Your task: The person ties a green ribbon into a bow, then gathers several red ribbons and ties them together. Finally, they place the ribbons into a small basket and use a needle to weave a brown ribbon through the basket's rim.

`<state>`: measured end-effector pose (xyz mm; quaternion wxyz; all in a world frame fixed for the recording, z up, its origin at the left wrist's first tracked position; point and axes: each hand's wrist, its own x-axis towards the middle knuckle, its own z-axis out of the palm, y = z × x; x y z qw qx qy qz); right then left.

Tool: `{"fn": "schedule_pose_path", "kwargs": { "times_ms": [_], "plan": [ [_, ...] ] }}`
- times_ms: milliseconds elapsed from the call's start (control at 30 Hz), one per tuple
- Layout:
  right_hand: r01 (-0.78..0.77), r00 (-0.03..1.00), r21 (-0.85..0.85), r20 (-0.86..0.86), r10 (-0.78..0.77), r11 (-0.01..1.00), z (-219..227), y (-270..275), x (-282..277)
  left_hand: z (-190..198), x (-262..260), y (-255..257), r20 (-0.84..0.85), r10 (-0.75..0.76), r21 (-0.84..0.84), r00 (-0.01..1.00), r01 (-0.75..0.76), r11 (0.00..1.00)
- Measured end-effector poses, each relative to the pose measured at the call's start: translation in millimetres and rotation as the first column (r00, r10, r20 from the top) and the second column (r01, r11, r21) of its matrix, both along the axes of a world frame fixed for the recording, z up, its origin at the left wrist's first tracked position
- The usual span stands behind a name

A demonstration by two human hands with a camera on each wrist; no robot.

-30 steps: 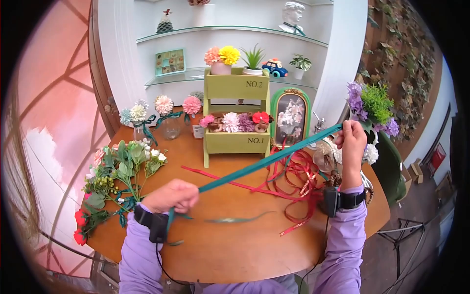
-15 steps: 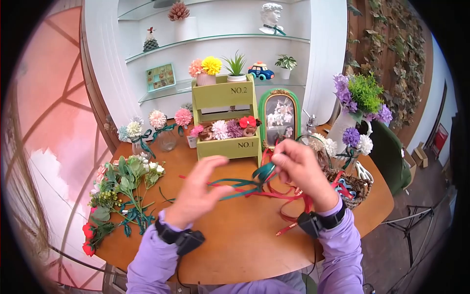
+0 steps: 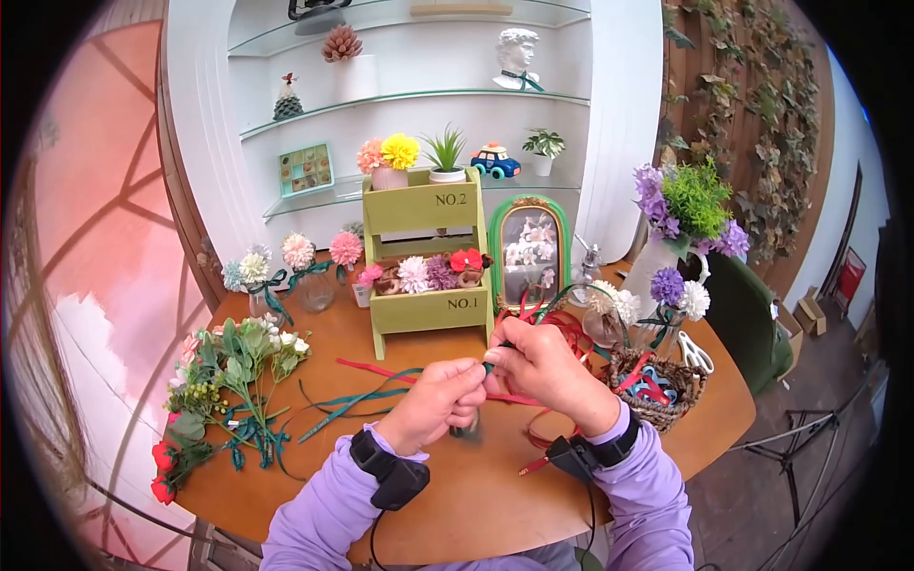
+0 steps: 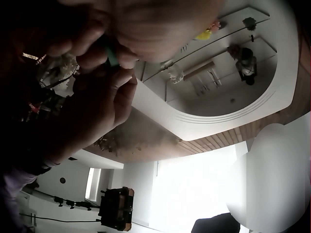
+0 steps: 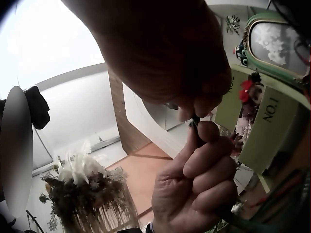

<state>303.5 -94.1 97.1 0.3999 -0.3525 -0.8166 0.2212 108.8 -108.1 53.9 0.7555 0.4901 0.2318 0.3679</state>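
Both hands meet above the middle of the table in the head view. My left hand (image 3: 438, 404) pinches a dark green ribbon (image 4: 112, 57) between thumb and curled fingers. Fingertips of my right hand (image 3: 552, 371) pinch the same ribbon right beside the left ones. In the right wrist view only a short bit of it shows between the two hands. Loose green tails (image 3: 328, 416) trail leftward across the table. Behind the right hand lies a tangle of red ribbon (image 3: 571, 333), partly hidden by it.
Artificial flower stems (image 3: 243, 381) lie at the left. A green two-tier stand (image 3: 419, 312) and a green-framed picture (image 3: 531, 252) stand behind the hands. At right are a wicker basket (image 3: 666, 416) with ribbons, white-handled scissors (image 3: 697, 352) and a flower vase (image 3: 655, 276).
The green ribbon, earlier stretched between widely spread hands, was gathered into a loop at the right hand. The left hand, open half a second ago, now pinches the ribbon beside the right.
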Motion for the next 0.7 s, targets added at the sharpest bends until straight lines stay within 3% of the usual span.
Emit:
{"fn": "schedule_pose_path", "kwargs": {
  "times_ms": [67, 133, 233, 267, 333, 400, 467, 533, 600, 633, 700],
  "plan": [
    [-0.012, 1.000, 0.020, -0.012, 0.012, 1.000, -5.6, 4.0, 0.7, 1.7, 1.9, -1.2, -0.037, 0.042, 0.029, 0.998, -0.041, 0.999],
    [0.074, 0.984, -0.103, -0.157, -0.090, 0.992, -9.2, 5.4, -1.9, 1.4, 2.7, -1.4, -0.071, 0.088, 0.055, 0.994, -0.084, 0.995],
    [0.114, 0.953, -0.083, -0.273, -0.132, 0.990, -8.7, 12.6, 2.7, -1.8, -0.5, 0.2, -0.024, 0.212, 0.103, 0.977, -0.208, 0.973],
    [0.106, 0.956, -0.082, -0.267, -0.125, 0.991, -9.0, 13.4, 4.0, -3.7, -0.9, 2.1, 0.022, 0.240, 0.120, 0.971, -0.240, 0.963],
    [-0.072, 0.982, -0.350, -0.186, 0.006, 0.934, -12.3, 12.0, 4.5, -5.4, 0.4, 2.5, 0.073, 0.274, 0.134, 0.959, -0.282, 0.950],
    [-0.105, 0.982, -0.374, -0.183, 0.038, 0.922, -28.8, 18.5, -3.9, -6.9, 5.2, 1.1, 0.069, 0.278, 0.101, 0.958, -0.284, 0.953],
    [-0.157, 0.935, -0.291, -0.350, 0.048, 0.944, -33.0, 14.7, -15.5, -10.2, 6.5, 0.3, 0.065, 0.261, 0.106, 0.963, -0.267, 0.958],
    [-0.072, 0.965, -0.328, -0.261, -0.018, 0.942, -16.8, 7.3, -13.1, -11.8, 5.8, 0.3, 0.061, 0.239, 0.112, 0.969, -0.244, 0.963],
    [0.073, 0.990, 0.125, -0.132, -0.057, 0.989, 0.9, -1.4, -13.3, -10.2, 3.0, 2.0, -0.084, 0.265, 0.217, 0.961, -0.242, 0.946],
    [0.023, 1.000, 0.427, -0.012, -0.020, 0.904, 0.2, 4.3, -11.6, -12.3, 3.4, 2.9, -0.080, 0.267, 0.217, 0.960, -0.245, 0.945],
    [-0.013, 0.998, 0.426, 0.060, -0.014, 0.904, -5.1, 5.8, -8.1, -19.3, 4.8, 6.7, -0.140, 0.347, 0.472, 0.927, -0.246, 0.847]
  ]
}}
